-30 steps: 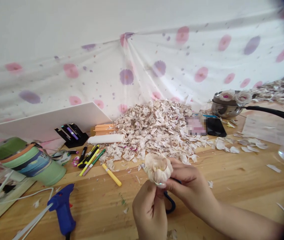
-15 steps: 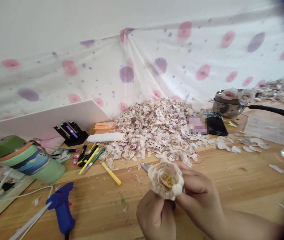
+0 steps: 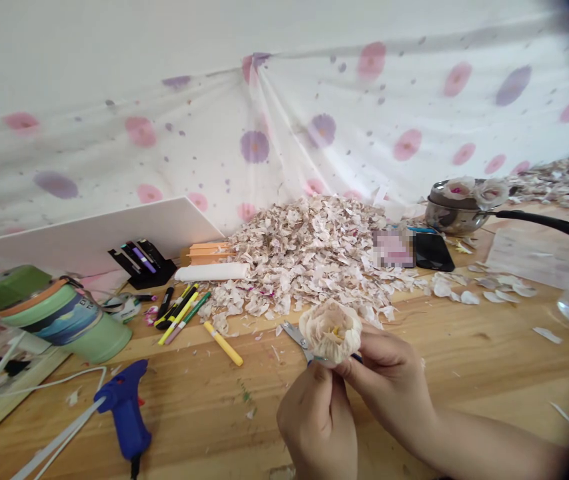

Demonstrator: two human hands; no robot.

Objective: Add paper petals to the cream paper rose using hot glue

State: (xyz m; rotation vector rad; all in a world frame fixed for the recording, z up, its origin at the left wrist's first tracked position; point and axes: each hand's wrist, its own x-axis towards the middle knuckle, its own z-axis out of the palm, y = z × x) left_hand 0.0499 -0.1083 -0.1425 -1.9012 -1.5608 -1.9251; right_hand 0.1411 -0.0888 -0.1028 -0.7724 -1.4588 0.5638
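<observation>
A cream artificial flower (image 3: pixel 331 331) with a yellow centre is held up in front of me, tilted a little away. My left hand (image 3: pixel 317 413) is closed just beneath the bloom, its fingers wrapped where the stem would be; the stem itself is hidden. From the right, my right hand (image 3: pixel 389 373) pinches at the flower's base, thumb and fingers against the lower petals. Behind the flower lie scissors (image 3: pixel 297 337) on the wooden table, their blades pointing up and left, partly covered by the bloom and my hands.
A large heap of loose petals (image 3: pixel 304 253) covers the table's back. To the left are a blue glue gun (image 3: pixel 127 407), a green tumbler (image 3: pixel 74 320) and several markers (image 3: pixel 184 310). A phone (image 3: pixel 433 251) and a saucepan (image 3: pixel 459 210) with flowers stand at right.
The flower has risen slightly and tipped, so its centre shows less and its outer petals more. Both hands moved up with it, and more of the scissors shows.
</observation>
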